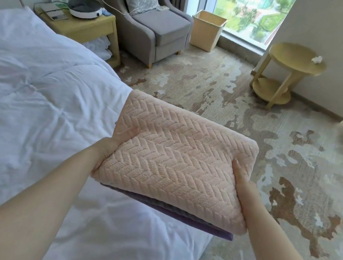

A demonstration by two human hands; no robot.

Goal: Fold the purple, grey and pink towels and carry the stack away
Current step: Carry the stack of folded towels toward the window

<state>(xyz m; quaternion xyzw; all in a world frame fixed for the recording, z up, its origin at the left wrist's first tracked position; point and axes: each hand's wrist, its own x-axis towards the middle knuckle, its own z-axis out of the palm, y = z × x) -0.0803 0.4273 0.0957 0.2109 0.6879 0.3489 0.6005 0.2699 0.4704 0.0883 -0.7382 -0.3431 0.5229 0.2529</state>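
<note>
A stack of three folded towels hangs in the air above the bed's edge. The pink towel (pixel 176 153) with a herringbone weave lies on top. Beneath it only the near edges of the grey towel (pixel 167 208) and the purple towel (pixel 217 231) show. My left hand (pixel 109 147) grips the stack's left side, thumb on the pink towel, fingers hidden underneath. My right hand (pixel 244 186) clasps the right side, thumb along the top edge.
A bed with a white duvet (pixel 34 108) fills the left. Beyond stand a yellow nightstand (pixel 88 26), a grey armchair (pixel 157 28), a beige bin (pixel 206 29) and a round yellow side table (pixel 287 71) by the window. Patterned carpet (pixel 255 132) lies to the right.
</note>
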